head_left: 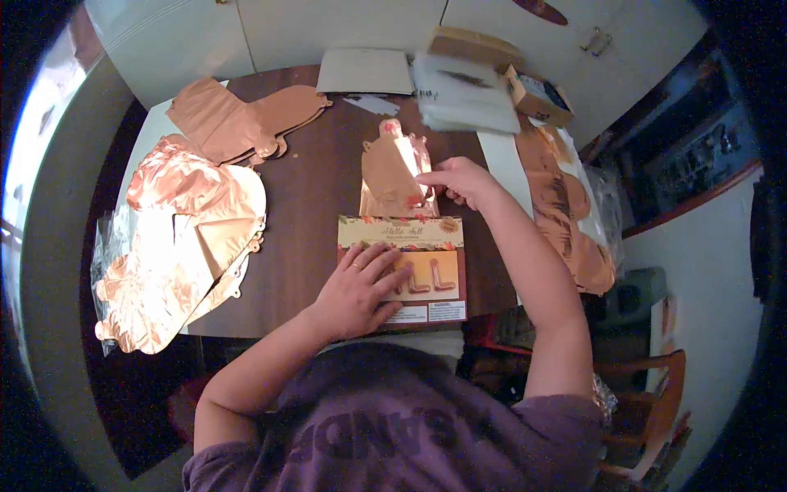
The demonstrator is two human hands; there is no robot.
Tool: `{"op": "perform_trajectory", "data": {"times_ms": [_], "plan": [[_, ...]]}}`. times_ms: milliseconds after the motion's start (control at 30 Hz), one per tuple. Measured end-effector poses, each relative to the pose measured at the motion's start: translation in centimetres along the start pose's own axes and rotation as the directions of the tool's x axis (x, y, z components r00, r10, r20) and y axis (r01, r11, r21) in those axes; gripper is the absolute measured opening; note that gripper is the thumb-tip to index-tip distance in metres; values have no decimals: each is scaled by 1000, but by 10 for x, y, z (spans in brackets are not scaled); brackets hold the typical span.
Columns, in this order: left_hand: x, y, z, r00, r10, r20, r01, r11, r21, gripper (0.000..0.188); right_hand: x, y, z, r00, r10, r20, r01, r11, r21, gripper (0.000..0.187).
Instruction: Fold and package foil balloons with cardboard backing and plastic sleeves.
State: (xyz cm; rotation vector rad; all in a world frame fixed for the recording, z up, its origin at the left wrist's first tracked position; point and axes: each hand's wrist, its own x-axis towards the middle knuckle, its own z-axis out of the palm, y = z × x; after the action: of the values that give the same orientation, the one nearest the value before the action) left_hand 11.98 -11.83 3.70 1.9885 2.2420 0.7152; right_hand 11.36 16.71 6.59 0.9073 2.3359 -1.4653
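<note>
**A:** So what's the pack look like?

**B:** Flat balloon package point(402, 271), floral strip on top, rose-gold letters in a window, lying at the counter's point(311, 205) near edge. A folded rose-gold foil balloon point(395, 176) sticks out of its top.

**A:** Hands?

**B:** Left hand point(357, 291) lies flat on the package, fingers spread, no grip on anything. Right hand point(459, 179) reaches over, fingertips pinching the balloon's edge.

**A:** Room?

**B:** Bare wood left of the package; a heap of foil balloons point(184, 254) crowds the left edge, more foil point(566, 213) on the right.
</note>
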Motion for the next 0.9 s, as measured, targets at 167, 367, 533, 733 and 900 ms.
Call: {"op": "perform_trajectory", "data": {"times_ms": [167, 367, 533, 733, 900], "plan": [[0, 1, -1, 1000, 11, -19, -11, 1000, -6, 54, -5, 12, 6, 919, -394, 26, 394, 912, -111, 20], [-6, -4, 3, 998, 6, -67, -8, 1000, -24, 52, -89, 30, 34, 424, -854, 300, 769, 165, -618, 22], [-5, -4, 5, 975, -23, -222, -17, 984, -177, 38, -99, 55, 39, 414, -854, 315, 748, 121, -653, 19], [2, -35, -25, 918, -125, -376, 9, 955, -295, 48, -107, 35, 24, 522, -771, 364, 822, 341, -456, 19], [21, -49, -16, 977, 62, 203, -76, 995, 62, 73, -107, 23, 24, 761, -583, 284, 643, 735, -216, 22]]}}
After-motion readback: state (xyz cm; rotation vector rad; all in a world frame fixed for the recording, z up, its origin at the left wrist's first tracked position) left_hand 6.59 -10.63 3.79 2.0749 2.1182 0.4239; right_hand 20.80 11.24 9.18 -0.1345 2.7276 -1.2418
